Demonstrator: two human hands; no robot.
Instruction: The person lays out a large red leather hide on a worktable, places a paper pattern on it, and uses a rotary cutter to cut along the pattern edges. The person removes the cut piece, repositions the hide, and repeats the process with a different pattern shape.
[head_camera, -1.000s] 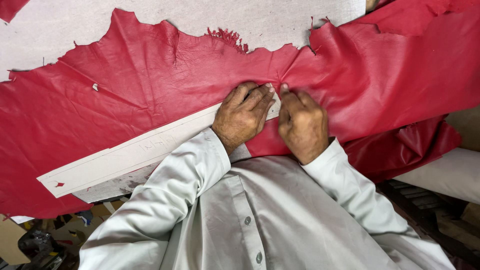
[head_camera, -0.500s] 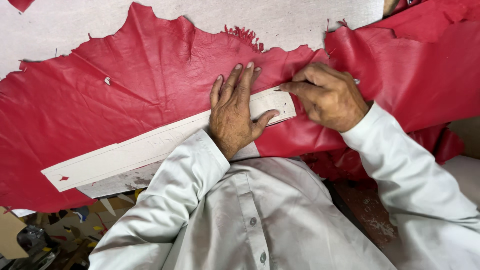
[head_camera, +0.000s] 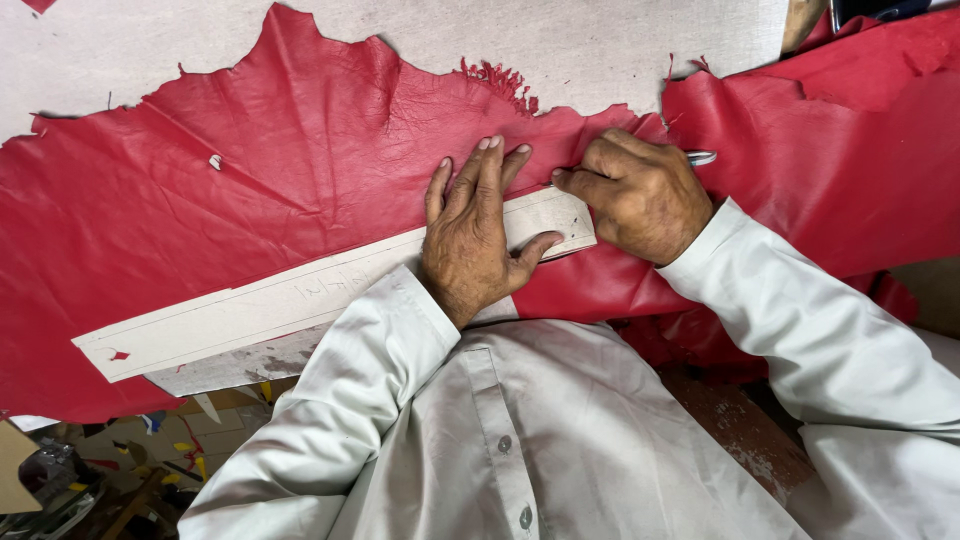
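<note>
A long pale cardboard pattern strip (head_camera: 330, 295) is lying slantwise on a red leather hide (head_camera: 260, 190), which is spreading over the grey counter (head_camera: 600, 40) and spilling off its near edge. The left hand (head_camera: 478, 235) is pressing flat on the right end of the strip, fingers stretched and slightly spread, thumb out along the lower edge; it is gripping nothing, only pinning the strip down. The right hand (head_camera: 640, 195) is closing in a fist round a slim metal tool (head_camera: 700, 157), whose silver end is showing behind the knuckles; its working tip is hidden at the strip's upper right corner. A second earlier both hands were lying side by side on the strip's end, and no tool was showing; half a second ago the right hand was moving off to the right. This change is suggesting that placing the strip is over and work along its edge is beginning. The person's pale shirt sleeves (head_camera: 820, 340) are filling the foreground, with scraps (head_camera: 150, 430) lying on the floor below.
</note>
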